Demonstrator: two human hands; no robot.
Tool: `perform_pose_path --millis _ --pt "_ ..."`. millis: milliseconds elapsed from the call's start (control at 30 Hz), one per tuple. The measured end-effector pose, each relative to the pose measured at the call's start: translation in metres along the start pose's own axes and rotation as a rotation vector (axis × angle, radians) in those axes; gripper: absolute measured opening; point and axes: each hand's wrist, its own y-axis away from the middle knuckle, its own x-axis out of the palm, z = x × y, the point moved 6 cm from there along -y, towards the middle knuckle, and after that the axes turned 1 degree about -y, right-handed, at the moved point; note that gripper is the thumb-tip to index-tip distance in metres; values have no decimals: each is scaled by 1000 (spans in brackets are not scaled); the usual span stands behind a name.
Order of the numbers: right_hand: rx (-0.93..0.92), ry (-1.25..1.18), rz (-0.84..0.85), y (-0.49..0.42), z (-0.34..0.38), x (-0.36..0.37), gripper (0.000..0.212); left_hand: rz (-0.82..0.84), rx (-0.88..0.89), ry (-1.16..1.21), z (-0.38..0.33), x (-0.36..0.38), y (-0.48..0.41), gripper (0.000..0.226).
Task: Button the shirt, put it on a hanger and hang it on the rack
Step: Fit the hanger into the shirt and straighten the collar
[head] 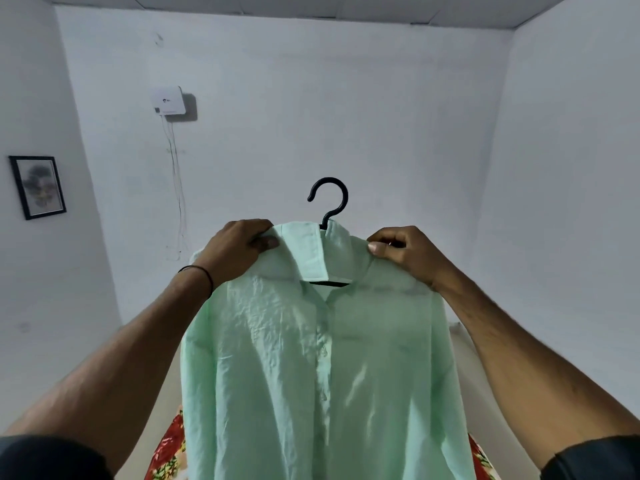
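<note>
A mint-green shirt (311,368) hangs in front of me, held up at chest height, its front placket buttoned down the middle. It sits on a black hanger (329,199) whose hook rises above the collar; a short piece of the hanger's bar shows in the open neck. My left hand (235,247) pinches the shirt at its left shoulder beside the collar. My right hand (405,252) pinches the right shoulder by the collar. No rack is in view.
White walls stand ahead and to both sides. A white wall box (168,100) with hanging cables is at upper left, and a framed picture (37,187) on the left wall. A red floral cloth (169,448) lies below, behind the shirt.
</note>
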Motion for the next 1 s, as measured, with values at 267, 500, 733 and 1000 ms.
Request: perform_pose_path --millis 267,500,733,1000 --pt "-71 137 -91 -29 -19 -9 10 -167 -55 73 42 3 -23 25" --pt "-17 166 -118 -43 -53 -7 17 -220 -29 60 78 0 -52 19" --pt "-39 279 -114 -92 -25 18 26 -195 39 95 92 9 -79 21" --pt "30 312 -240 -125 -36 13 33 -146 -89 243 162 21 -84 13"
